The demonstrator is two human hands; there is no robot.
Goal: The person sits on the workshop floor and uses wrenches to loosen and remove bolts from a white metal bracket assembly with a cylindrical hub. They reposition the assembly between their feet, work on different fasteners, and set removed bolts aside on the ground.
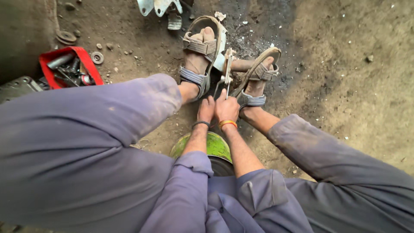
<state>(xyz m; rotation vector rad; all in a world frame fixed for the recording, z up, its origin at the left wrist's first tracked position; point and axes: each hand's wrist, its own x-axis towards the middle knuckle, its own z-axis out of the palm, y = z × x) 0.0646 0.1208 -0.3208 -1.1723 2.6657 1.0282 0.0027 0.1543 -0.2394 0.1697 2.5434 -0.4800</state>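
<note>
I sit on a low green seat (219, 146) with my knees spread, in a blue-grey work suit. Both sandalled feet clamp a small metal part (227, 64) between them on the dirt floor. My left hand (206, 109) and my right hand (226, 108) are pressed side by side just below that part. They grip a thin metal tool (227, 88) that points up into the part. A dark band circles my left wrist and an orange band my right. What the fingertips hold is hidden behind the hands.
A red tray (91, 65) full of metal bits stands at the left, with washers and a disc (66, 36) scattered near it. Pale metal pieces (158, 6) lie at the top. A dark metal plate (17, 87) lies at far left. Bare dirt spreads to the right.
</note>
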